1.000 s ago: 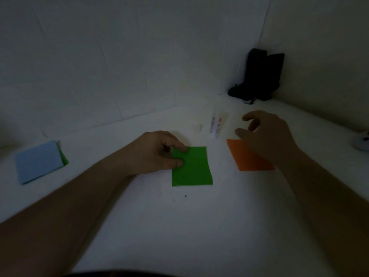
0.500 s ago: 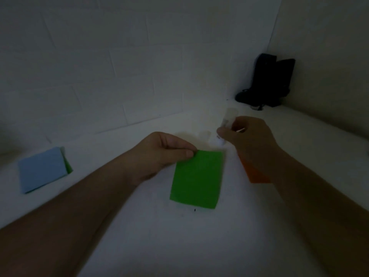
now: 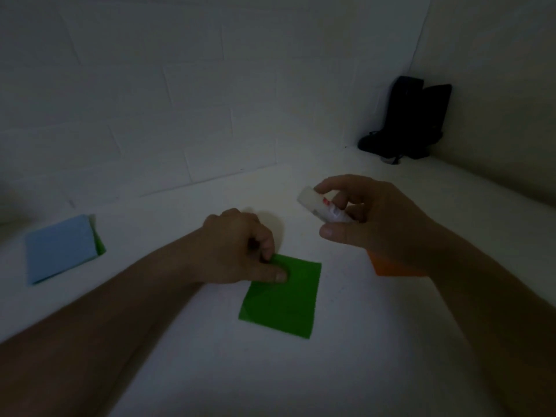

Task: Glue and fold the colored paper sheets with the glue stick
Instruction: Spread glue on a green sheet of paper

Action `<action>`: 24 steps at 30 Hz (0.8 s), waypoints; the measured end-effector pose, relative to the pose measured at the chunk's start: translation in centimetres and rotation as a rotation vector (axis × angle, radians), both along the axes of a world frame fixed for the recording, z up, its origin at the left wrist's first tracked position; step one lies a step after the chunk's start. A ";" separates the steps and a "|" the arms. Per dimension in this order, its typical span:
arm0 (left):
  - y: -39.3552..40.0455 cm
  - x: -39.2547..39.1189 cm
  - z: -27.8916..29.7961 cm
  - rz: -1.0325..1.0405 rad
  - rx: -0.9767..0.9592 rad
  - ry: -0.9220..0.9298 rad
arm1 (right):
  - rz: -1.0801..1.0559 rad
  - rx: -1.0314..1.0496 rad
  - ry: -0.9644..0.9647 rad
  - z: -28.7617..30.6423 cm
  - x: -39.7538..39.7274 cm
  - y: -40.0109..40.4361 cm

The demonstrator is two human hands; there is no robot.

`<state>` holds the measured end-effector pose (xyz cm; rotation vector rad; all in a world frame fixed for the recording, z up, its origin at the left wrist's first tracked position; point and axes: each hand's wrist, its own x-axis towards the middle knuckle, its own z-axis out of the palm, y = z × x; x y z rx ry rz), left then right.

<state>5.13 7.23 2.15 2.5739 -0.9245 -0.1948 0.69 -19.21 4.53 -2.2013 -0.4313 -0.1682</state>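
Pinching the far left corner of the green sheet (image 3: 281,299) lying mid-surface (image 3: 361,371), the left hand (image 3: 240,246) curls its fingers; the right hand (image 3: 371,216) grips the glue stick (image 3: 323,207) above the orange sheet (image 3: 388,267). A blue sheet (image 3: 60,246) lies near the left edge.

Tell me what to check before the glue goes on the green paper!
1. Glue stick in the right hand: ok, fingers curl round it, held above the table.
2. Cap off the glue stick: cannot tell, too dim and blurry.
3. Green paper held down: ok, the left hand pinches its far left corner.
4. Green paper lying flat on the table: ok, apart from the pinched corner.
5. Orange paper out of the way: ok, it lies to the right, partly under the right hand.
6. Blue paper out of the way: ok, far to the left.
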 end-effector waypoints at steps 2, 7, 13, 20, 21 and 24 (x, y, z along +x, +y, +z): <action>0.0 -0.1 0.3 0.036 0.016 0.014 | 0.010 0.022 -0.018 0.0 0.1 0.1; -1.5 -1.0 0.7 0.127 0.131 -0.026 | 0.019 0.011 -0.067 0.3 -0.2 0.3; 1.8 -0.7 2.5 0.063 -0.233 0.250 | -0.006 0.252 -0.063 0.6 -0.5 0.8; 2.3 0.3 0.1 -0.039 -0.265 0.167 | 0.053 0.520 0.062 -0.2 -0.5 2.5; 2.4 0.3 -0.3 -0.056 -0.179 0.099 | 0.072 0.610 0.102 -0.3 -0.5 2.9; 2.3 -0.4 -1.3 0.019 0.058 -0.109 | 0.048 0.669 0.141 -0.8 -0.4 4.0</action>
